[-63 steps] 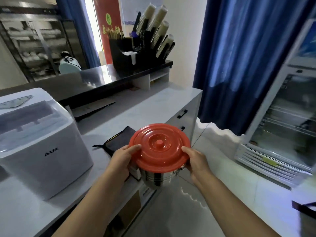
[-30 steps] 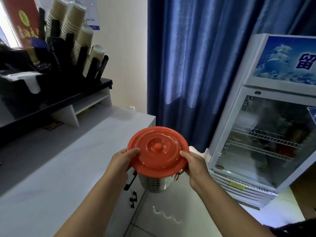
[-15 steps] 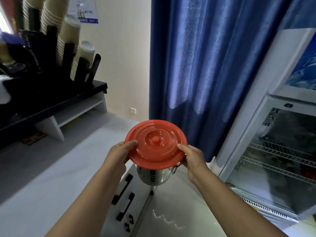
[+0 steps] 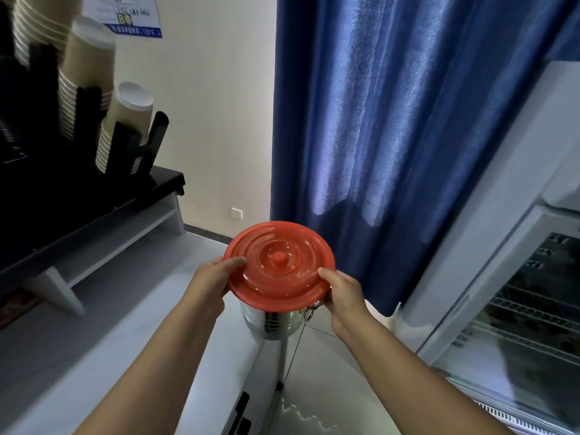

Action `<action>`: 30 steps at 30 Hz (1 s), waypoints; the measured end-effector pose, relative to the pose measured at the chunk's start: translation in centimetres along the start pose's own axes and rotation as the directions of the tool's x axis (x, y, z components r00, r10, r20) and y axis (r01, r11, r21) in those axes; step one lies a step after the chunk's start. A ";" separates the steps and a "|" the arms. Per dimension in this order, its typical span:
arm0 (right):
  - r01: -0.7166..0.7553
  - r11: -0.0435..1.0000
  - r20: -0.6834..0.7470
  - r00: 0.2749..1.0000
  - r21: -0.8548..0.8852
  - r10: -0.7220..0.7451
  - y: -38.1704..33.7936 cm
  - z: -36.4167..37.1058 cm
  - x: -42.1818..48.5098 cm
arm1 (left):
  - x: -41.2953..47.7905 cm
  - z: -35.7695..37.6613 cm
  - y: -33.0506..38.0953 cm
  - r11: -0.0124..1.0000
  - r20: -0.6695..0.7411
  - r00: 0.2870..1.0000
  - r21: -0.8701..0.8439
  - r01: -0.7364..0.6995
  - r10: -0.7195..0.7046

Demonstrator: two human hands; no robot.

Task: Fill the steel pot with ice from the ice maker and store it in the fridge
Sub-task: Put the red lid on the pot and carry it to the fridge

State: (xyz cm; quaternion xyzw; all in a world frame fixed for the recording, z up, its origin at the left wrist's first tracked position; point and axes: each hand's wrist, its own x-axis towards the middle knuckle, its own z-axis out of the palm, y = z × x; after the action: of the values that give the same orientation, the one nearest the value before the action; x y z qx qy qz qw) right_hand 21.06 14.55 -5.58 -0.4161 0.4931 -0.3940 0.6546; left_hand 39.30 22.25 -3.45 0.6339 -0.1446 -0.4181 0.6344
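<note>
Pale grey countertop (image 4: pixel 103 312) left, blue curtain (image 4: pixel 392 120) behind, glass-door fridge (image 4: pixel 518 293) right; between them left hand (image 4: pixel 210 279) and right hand (image 4: pixel 343 293) clasped around round red-lidded steel pot (image 4: pixel 276 320), held aloft

Blue curtain (image 4: pixel 392 120), stacked paper cups (image 4: pixel 81 73)

Steel pot (image 4: pixel 276 320) contents hidden under lid (image 4: pixel 279 262) — fridge (image 4: pixel 514 302) cut off.

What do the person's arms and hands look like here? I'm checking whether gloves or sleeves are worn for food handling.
Both forearms are bare as far as the frame shows: no sleeves, cuffs or gloves. The left hand and right hand show no rings, and no watch or wristband is visible on either wrist. Fingernails are too small to judge.
</note>
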 end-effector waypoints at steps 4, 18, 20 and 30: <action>-0.019 1.000 0.009 1.000 -0.010 0.019 0.1 1.9 2.6 | 3.3 -0.6 0.4 1.000 -0.019 0.999 0.006 0.030 -0.030; -0.064 0.998 0.052 0.997 0.006 0.064 0.4 6.7 8.8 | 10.4 -1.8 1.1 0.997 -0.112 0.991 0.002 0.077 -0.077; -0.065 0.998 0.055 0.996 0.008 0.065 0.3 7.1 9.2 | 10.9 -1.9 1.2 0.998 -0.113 0.991 0.002 0.070 -0.069; -0.028 0.999 0.045 0.999 -0.017 0.028 0.5 7.3 9.6 | 10.9 -1.5 0.4 0.999 -0.176 0.984 -0.011 -0.037 0.035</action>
State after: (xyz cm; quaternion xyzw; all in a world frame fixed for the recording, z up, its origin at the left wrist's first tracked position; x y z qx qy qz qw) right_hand 30.21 6.99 -7.88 -0.4232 0.4871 -0.3713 0.6677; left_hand 47.15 15.47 -7.11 0.6610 -0.0964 -0.3500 0.6567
